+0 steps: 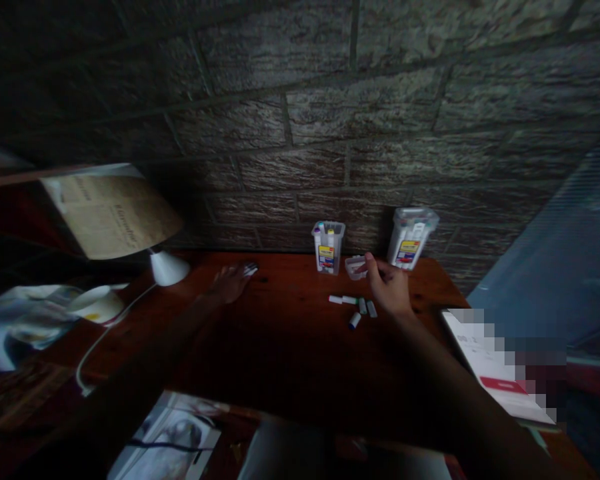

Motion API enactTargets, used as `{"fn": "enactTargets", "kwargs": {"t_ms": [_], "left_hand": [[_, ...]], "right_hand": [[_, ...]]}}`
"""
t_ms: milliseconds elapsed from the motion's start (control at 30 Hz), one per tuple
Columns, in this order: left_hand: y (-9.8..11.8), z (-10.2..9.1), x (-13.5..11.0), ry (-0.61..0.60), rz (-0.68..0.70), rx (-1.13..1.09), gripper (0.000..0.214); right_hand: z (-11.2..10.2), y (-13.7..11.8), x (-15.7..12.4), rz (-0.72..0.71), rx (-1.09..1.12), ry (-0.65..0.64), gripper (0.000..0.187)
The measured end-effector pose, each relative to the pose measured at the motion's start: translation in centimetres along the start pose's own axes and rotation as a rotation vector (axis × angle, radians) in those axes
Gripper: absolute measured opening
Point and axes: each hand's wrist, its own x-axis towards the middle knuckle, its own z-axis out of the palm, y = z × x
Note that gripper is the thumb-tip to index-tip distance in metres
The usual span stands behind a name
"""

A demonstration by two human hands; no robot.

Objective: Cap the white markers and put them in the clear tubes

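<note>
The wooden table [280, 313], reddish-brown with a dull sheen, stands against a wall [320, 120] of rough, ridged blocks. On it are two clear plastic tubs, flared toward the top: an open tub [329, 250] with white, colour-tipped markers upright inside, and a fuller tub [413, 240] farther right. Between them lies a shallow see-through tray [349, 272]. The right hand [389, 283] is at its edge, thumb and finger drawn together; whether they pinch anything is unclear. Short white cylinders [363, 306] with coloured ends lie just nearer the person than the tray. The left hand [229, 283] lies low, fingertips at a small white piece [251, 269]; I cannot tell whether it is gripped.
</note>
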Motion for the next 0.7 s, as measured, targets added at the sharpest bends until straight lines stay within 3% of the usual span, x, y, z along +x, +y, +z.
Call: {"fn": "enactTargets", "kwargs": {"t_ms": [167, 267, 367, 500, 700], "left_hand": [[7.0, 1.4, -1.0, -0.061, 0.402, -0.017, 0.057], [9.7, 1.4, -1.4, -0.079, 0.524, -0.086, 0.054], [10.5, 1.2, -1.0, -0.084, 0.582, -0.131, 0.053], [9.9, 0.3, 0.2, -0.067, 0.629, -0.213, 0.059], [9.8, -1.1, 1.2, -0.046, 0.578, -0.372, 0.076]], "right_hand": [[0.1, 0.3, 0.0, 0.0, 0.015, -0.004, 0.063], [0.1, 0.5, 0.0, -0.003, 0.021, -0.018, 0.063], [0.1, 0.5, 0.0, -0.002, 0.022, -0.011, 0.063], [0.2, 0.5, 0.1, 0.013, 0.033, -0.005, 0.062], [0.6, 0.9, -0.1, -0.021, -0.012, -0.045, 0.06]]}}
